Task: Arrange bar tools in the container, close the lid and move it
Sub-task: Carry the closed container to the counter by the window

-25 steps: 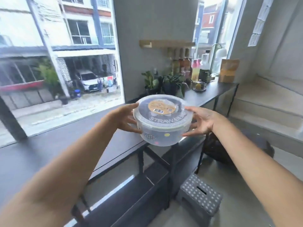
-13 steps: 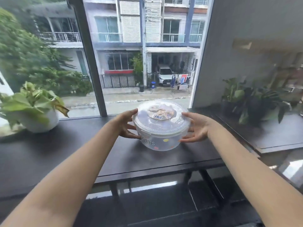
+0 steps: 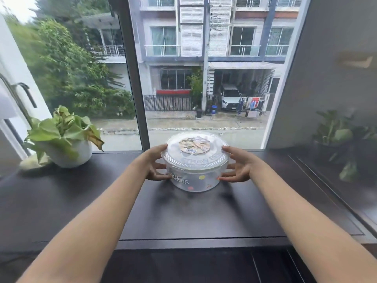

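A round clear plastic container with its lid on rests on, or just above, the dark counter by the window. The lid bears a round tan label and raised lettering. My left hand grips the container's left side, thumb on the lid's rim. My right hand holds the right side the same way. What lies inside the container is not discernible through the walls.
A leafy plant in a white pot stands at the counter's left. Dark potted plants sit at the right, on an adjoining counter. The window glass is right behind the container.
My view and both hands swung left along the counter with the container, from the far corner to the window section. The container has come down to the counter surface.
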A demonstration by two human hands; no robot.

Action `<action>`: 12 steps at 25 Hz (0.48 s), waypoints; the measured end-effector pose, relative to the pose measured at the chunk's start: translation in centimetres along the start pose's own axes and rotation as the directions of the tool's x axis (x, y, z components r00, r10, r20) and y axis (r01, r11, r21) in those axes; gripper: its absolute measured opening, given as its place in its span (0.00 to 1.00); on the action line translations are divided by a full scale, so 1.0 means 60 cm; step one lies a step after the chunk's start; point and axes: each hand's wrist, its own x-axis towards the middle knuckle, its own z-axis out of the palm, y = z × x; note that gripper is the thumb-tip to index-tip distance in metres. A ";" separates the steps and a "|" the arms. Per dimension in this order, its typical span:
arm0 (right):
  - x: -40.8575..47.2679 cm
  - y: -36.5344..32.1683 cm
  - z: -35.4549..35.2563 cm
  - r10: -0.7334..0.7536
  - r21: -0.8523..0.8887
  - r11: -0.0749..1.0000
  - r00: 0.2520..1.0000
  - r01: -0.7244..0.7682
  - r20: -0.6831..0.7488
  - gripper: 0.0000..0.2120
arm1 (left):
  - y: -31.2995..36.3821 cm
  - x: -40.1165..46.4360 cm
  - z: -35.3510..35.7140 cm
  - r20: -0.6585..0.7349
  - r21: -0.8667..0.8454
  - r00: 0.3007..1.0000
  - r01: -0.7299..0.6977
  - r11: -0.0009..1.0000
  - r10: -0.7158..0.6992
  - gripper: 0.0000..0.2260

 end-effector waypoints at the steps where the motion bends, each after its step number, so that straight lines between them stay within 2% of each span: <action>1: 0.005 -0.005 0.000 -0.008 0.003 1.000 1.000 0.008 0.001 0.30 | 0.005 0.004 0.001 -0.004 -0.006 1.000 -0.003 1.000 0.003 0.19; 6: 0.025 -0.029 0.004 -0.045 0.001 0.999 0.999 0.045 -0.020 0.32 | 0.024 0.024 0.010 -0.042 -0.010 0.997 -0.058 0.998 0.057 0.24; 12: 0.040 -0.044 0.010 -0.058 0.022 0.998 0.997 0.059 -0.041 0.31 | 0.040 0.033 0.015 -0.088 0.028 0.991 -0.097 0.995 0.099 0.17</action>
